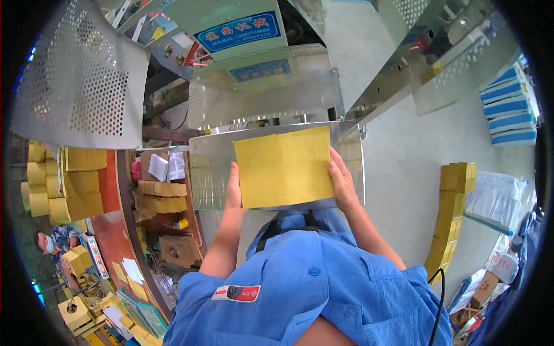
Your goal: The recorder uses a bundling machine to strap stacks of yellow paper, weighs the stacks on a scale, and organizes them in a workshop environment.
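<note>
A stack of yellow paper (285, 168) with a faint crease down its middle lies between my two hands. My left hand (234, 190) presses against its left edge, thumb up along the side. On the right edge, the fingers of my right hand (341, 180) are closed against the paper; their tips are partly hidden. Beneath the stack is a shiny metal tray (210, 173) at the front of a machine. Whether the paper rests on the tray or is held just above it, I cannot tell.
A metal machine guard (262, 92) stands behind the tray, with a perforated panel (92, 81) at left. Yellow paper stacks (453, 213) line the floor at right. A red-brown table (115, 230) stands at left, where a person (60, 248) holds yellow blocks.
</note>
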`<state>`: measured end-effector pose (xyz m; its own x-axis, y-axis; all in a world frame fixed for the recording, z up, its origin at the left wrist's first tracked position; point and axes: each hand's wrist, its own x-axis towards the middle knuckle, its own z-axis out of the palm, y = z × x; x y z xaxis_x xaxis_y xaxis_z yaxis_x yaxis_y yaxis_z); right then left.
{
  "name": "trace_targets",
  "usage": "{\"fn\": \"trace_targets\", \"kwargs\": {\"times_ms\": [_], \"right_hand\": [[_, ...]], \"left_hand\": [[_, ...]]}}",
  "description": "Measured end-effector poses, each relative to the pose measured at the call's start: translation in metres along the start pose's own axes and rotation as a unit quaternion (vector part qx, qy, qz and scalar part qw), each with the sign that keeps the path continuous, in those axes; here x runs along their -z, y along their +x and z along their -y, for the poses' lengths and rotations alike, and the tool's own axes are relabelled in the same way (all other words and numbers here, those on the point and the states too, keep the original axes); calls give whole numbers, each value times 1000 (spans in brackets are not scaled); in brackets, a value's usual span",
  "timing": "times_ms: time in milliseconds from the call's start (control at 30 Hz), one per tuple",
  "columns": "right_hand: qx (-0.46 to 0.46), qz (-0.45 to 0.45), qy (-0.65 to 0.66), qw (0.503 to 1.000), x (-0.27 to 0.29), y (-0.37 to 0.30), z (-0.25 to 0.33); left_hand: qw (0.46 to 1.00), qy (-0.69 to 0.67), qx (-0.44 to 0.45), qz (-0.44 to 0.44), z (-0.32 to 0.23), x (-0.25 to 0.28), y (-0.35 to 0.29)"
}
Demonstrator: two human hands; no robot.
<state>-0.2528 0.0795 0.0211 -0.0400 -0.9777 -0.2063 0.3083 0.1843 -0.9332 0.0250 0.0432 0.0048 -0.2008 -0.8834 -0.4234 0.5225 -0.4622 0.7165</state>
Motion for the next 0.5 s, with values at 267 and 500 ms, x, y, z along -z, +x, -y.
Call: {"fn": "trace_targets", "kwargs": {"times_ms": [267,500], "right_hand": [[45,-28,68,996,-22,7,-12],[83,-68,26,994,-16,66,5]], "left_hand": [[1000,6,-8,-13,21,6,-1],[994,30,-50,89,-24,-32,77]]}}
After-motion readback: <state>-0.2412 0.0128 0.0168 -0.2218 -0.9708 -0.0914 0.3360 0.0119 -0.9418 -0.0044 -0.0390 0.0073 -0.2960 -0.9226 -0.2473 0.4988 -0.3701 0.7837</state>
